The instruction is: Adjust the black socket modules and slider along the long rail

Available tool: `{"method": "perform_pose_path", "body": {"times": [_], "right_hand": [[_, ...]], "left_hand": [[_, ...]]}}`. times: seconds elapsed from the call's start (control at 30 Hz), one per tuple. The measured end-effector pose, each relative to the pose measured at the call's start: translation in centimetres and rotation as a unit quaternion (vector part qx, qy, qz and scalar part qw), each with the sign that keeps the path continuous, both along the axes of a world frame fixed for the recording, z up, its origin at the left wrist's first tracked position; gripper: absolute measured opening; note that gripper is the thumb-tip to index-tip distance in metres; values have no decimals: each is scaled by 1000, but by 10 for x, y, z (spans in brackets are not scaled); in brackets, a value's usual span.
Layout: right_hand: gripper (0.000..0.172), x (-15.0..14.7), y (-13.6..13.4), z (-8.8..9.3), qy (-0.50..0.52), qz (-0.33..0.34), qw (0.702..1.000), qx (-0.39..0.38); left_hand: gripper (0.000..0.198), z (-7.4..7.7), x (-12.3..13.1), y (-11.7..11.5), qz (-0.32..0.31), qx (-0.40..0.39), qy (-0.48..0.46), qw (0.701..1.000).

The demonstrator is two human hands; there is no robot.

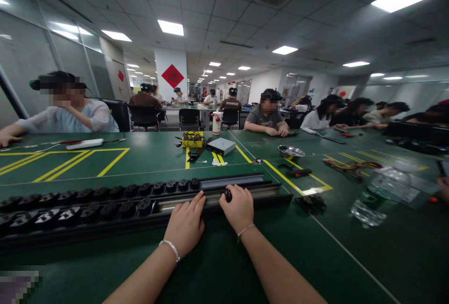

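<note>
Two long black rails lie side by side across the green table in front of me. Along the left part of the near rail (164, 206) sits a row of round black socket modules (126, 209), and the far rail (231, 182) carries a similar row. My left hand (185, 224) rests on the near rail, fingers stretched out flat, just right of its last module. A small black rounded piece (228, 195) shows between the thumb and fingers of my right hand (239, 208), which is at the bare channel of the rails. My right palm hides part of the near rail.
Beyond the rails stand a grey metal box (220, 146), a yellow box with black cables (192, 139) and a steel bowl (291, 151). To the right are a black-and-orange tool (298, 172), a cable bundle (351, 167) and a water bottle (380, 196). Several people sit around.
</note>
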State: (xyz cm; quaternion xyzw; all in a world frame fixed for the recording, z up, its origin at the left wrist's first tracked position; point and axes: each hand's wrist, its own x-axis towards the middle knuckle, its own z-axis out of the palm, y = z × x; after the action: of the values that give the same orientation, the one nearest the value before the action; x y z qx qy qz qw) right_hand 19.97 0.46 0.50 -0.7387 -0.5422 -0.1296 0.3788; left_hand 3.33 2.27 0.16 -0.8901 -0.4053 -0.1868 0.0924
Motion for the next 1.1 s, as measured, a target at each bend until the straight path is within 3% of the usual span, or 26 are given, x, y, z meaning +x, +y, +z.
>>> {"method": "perform_pose_path", "body": {"times": [1.1], "right_hand": [[28,6,-3,2,-8,-4,1000,-16]], "left_hand": [[51,0,1,0,-2,1,-4,1000]]}}
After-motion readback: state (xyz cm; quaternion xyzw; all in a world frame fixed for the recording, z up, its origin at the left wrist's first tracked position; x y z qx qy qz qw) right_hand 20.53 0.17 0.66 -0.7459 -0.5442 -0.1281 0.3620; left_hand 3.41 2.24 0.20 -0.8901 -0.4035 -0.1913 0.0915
